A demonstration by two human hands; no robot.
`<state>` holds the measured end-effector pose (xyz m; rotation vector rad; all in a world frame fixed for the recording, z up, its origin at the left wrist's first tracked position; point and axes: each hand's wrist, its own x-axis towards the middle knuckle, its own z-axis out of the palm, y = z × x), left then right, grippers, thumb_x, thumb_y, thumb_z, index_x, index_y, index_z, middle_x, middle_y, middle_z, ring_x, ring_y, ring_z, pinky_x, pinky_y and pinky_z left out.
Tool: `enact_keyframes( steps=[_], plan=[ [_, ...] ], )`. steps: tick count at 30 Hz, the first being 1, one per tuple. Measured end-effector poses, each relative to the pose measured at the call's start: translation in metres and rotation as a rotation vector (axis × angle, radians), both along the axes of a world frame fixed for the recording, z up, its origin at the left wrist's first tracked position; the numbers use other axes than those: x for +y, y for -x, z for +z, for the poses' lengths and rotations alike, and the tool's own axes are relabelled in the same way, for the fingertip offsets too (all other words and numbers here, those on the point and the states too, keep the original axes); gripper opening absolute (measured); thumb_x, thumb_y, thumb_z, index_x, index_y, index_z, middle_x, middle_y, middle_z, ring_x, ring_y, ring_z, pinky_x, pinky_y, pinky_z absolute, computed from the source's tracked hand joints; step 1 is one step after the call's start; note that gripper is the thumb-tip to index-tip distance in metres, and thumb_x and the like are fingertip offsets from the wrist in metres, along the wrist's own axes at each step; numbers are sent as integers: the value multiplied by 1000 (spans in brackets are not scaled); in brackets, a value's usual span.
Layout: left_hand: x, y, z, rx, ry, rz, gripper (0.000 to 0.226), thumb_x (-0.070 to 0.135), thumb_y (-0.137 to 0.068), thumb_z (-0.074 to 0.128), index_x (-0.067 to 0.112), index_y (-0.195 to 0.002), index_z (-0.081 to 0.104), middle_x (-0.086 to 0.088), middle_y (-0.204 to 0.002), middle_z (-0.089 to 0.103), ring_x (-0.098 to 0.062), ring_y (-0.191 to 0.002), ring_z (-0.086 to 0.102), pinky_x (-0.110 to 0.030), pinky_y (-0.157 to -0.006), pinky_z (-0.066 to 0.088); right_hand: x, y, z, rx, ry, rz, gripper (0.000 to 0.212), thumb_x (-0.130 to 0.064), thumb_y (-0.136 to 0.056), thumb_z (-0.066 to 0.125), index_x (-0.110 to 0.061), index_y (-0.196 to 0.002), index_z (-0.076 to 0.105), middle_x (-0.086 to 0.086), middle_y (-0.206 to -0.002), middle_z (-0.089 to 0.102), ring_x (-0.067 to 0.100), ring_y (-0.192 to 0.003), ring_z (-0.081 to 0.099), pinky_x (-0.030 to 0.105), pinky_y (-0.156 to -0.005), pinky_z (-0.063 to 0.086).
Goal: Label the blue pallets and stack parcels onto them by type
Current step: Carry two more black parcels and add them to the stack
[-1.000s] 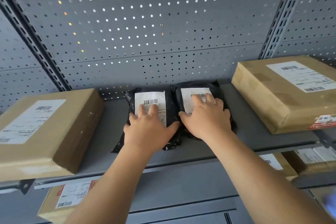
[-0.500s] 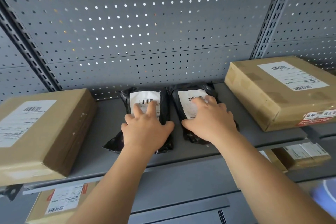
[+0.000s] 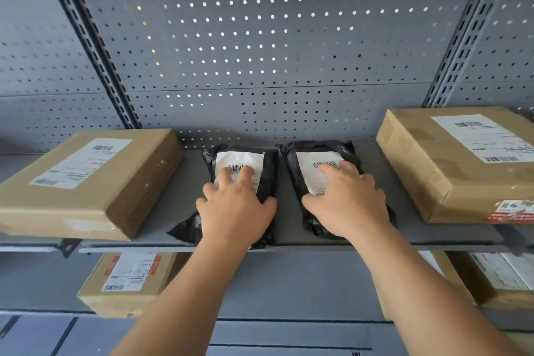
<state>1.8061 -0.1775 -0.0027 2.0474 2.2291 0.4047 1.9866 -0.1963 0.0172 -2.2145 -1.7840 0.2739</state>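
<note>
Two black plastic mailer bags with white barcode labels lie side by side on a grey metal shelf (image 3: 433, 235). My left hand (image 3: 235, 208) lies flat on the left black bag (image 3: 267, 173), fingers spread over its label, thumb at the bag's right edge. My right hand (image 3: 349, 201) presses on the right black bag (image 3: 297, 170), fingers over its label. Both bags rest on the shelf. No blue pallet is in view.
A brown cardboard box (image 3: 86, 182) sits left of the bags and another (image 3: 456, 162) to their right. A perforated grey back panel (image 3: 260, 37) rises behind. On the shelf below are more labelled boxes at the left (image 3: 127, 283) and right (image 3: 502, 277).
The two bags have drifted slightly apart, and the left one sits nearer the shelf's front edge. The camera view has shifted; the hands stay on the bags.
</note>
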Motion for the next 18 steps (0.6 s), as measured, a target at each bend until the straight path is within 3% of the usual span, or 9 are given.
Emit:
enact_keyframes(
  steps=[2, 5, 8, 18],
  plan=[
    [-12, -2, 7, -12, -31, 47, 70, 64, -78, 52, 39, -142, 39, -2, -150, 39, -42, -125, 45, -51, -98, 40, -4, -3, 4, 13, -39, 31, 42, -51, -74, 54, -30, -110, 52, 0, -134, 49, 37, -102, 46, 44, -80, 35],
    [-32, -5, 20, -28, -84, 103, 70, 64, -78, 51, 40, -142, 38, -1, -152, 37, -42, -128, 42, -52, -101, 38, -11, -9, 12, 45, -73, 83, 58, -50, -77, 57, -35, -133, 50, -4, -145, 45, 38, -109, 46, 46, -86, 37],
    [-54, -6, 33, -19, -131, 163, 69, 63, -79, 52, 41, -143, 37, 0, -153, 35, -42, -130, 41, -54, -102, 38, -18, -12, 23, 72, -103, 150, 65, -51, -80, 58, -37, -142, 45, -6, -151, 39, 39, -116, 45, 47, -91, 38],
    [-136, 34, 65, -6, -241, 429, 65, 65, -79, 51, 46, -139, 36, 4, -152, 36, -39, -132, 41, -57, -105, 37, -47, 35, 56, 180, -236, 493, 70, -53, -81, 61, -35, -146, 45, -6, -156, 37, 38, -129, 44, 51, -102, 43]
  ],
)
